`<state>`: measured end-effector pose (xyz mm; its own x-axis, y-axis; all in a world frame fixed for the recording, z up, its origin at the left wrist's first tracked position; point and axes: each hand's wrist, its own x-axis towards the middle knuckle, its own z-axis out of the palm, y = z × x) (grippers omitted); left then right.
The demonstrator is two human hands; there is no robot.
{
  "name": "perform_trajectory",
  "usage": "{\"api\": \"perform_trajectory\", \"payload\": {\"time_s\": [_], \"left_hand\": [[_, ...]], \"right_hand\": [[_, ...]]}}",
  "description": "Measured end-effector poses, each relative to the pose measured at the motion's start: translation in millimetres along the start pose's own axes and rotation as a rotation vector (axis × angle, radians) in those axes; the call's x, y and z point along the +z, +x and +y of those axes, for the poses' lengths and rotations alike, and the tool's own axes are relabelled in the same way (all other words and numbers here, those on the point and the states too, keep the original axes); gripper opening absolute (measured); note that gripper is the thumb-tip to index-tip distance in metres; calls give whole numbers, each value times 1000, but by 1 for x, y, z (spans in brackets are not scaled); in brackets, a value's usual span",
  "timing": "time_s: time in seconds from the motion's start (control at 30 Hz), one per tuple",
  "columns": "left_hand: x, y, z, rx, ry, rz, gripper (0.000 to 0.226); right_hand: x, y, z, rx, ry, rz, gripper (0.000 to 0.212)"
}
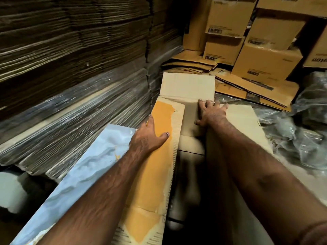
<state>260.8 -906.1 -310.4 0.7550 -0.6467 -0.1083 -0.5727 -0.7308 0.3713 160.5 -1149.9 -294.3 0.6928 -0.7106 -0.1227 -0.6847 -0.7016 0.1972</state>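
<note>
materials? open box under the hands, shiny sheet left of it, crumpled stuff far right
Open brown box: corrugated cardboard, matte; fluting shows where its orange facing is torn off.
Pale glossy sheet: looks like plastic or foil laminate, rippled reflections; can't tell which.
Crumpled clear wrap: thin plastic film, see-through and shiny.

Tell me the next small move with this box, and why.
Probably fold the far flap inward: the box gapes open, the right hand rests at that flap's crease, and the left hand steadies the torn left flap.
</note>
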Motion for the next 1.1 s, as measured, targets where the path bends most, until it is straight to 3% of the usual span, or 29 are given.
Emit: {"api": "perform_trajectory", "payload": {"time_s": [0.23,0.37,0.63,0.8,1.0,1.1], "left_hand": [[1,1,-2,-4,-19,1,100],[-1,-6,-2,8,-60,-5,98],[-2,-40,6,84,-134,-11,83],[-10,-63,20,438,97,206,52],[-11,-128,49,760,208,-25,36],[-16,-168,67,826,430,-127,40]], "right_hand": [[-2,9,4,56,117,16,104],[0,4,5,66,123,29,93],[-1,-66,24,60,222,64,78],[5,-167,8,67,271,70,77],[12,-267,-18,109,180,53,70],[17,-296,-23,161,123,42,67]]}}
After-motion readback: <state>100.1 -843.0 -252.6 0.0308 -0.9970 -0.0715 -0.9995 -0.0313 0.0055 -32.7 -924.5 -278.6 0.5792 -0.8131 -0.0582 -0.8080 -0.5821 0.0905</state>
